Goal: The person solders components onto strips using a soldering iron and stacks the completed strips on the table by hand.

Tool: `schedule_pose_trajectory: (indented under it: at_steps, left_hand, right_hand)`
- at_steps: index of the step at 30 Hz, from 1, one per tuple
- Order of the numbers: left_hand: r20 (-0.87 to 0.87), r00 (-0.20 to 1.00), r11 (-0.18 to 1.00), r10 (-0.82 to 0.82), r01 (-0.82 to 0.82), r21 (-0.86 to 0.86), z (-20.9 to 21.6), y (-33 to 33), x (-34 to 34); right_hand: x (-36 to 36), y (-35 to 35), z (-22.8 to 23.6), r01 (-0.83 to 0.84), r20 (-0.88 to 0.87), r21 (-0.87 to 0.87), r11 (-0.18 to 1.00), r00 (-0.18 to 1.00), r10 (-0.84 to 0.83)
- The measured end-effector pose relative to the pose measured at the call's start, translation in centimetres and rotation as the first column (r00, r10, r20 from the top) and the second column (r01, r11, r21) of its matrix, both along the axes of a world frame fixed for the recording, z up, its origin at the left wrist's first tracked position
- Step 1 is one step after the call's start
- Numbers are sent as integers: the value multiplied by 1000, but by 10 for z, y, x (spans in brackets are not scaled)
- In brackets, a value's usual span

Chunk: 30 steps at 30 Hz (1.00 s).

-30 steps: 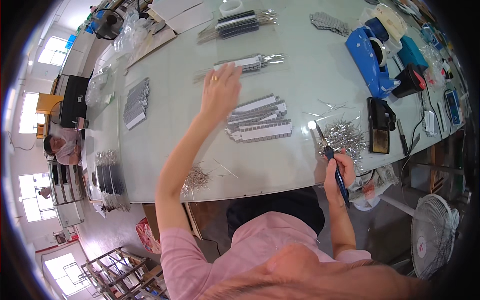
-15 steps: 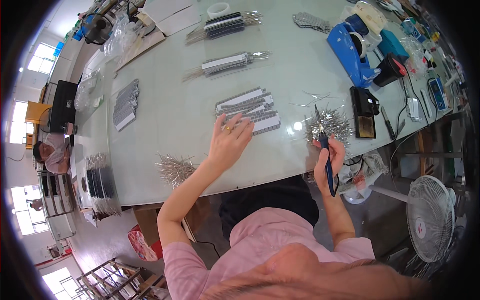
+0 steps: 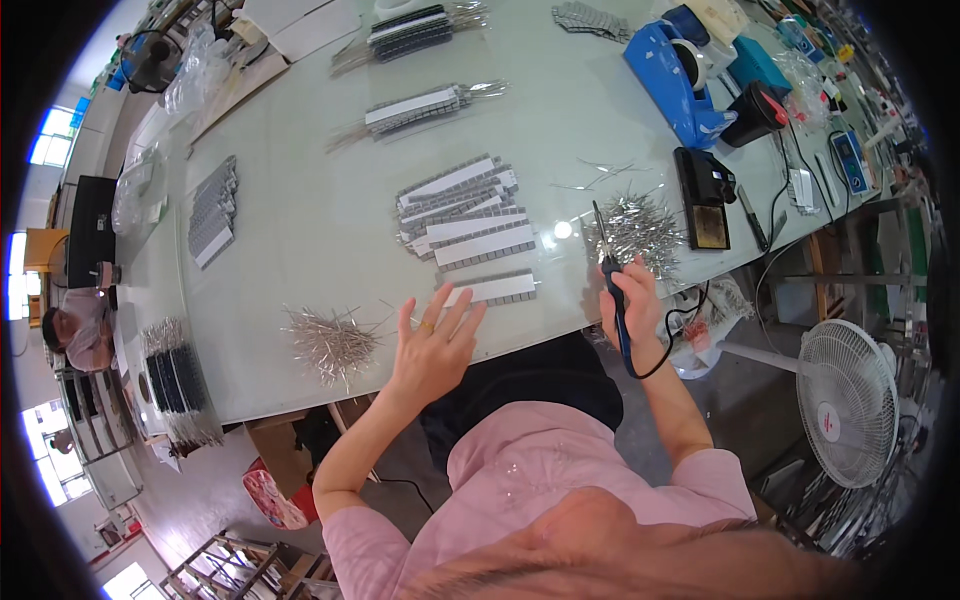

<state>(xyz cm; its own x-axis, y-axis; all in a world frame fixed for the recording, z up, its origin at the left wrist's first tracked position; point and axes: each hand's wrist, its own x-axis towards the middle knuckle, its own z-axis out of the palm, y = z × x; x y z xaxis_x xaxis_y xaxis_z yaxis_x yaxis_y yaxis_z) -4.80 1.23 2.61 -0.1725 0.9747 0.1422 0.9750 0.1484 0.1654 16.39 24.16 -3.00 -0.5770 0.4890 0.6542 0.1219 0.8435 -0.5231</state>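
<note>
My left hand (image 3: 432, 350) has its fingers spread, with the fingertips at the left end of a single grey strip with a white face (image 3: 508, 288). That strip lies near the front edge of the table. Just beyond it is a stack of similar grey and white strips (image 3: 470, 222). In my right hand (image 3: 640, 308) is a soldering iron (image 3: 617, 305) with a dark blue handle, its tip pointing up and away from me. Beneath and beside the tip lies a heap of thin silvery wire leads (image 3: 640, 228). Another heap of leads (image 3: 330, 345) sits left of my left hand.
A black soldering stand (image 3: 706, 195) and a blue tape dispenser (image 3: 672, 85) stand at the right. Bundled strips with wires (image 3: 420, 108) lie farther back. More grey strips (image 3: 213, 215) lie left. A white fan (image 3: 848, 405) stands beyond the table's right edge.
One strip has come away from the stack toward the front edge, and my left hand has moved nearer me with it. The soldering iron stays in my right hand. The whole view has shifted slightly.
</note>
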Motion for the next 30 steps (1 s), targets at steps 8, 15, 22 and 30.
schedule_pose_trajectory:
  at_steps: [8,15,22,30]
  left_hand:
    - [-15,993,993,116,-115,29,-10,-27,24]
    - [85,990,991,115,-121,64,-14,-8,24]
    - [78,995,993,61,-69,100,-17,2,22]
    - [49,995,994,85,-88,69,-20,6,23]
  right_hand:
    - [-29,-54,5,-57,-15,-106,993,998,55]
    - [-43,-68,5,7,-136,-214,977,990,-37]
    - [0,-46,53,42,23,-469,882,999,-35]
    - [14,-39,81,2,136,-423,906,989,61]
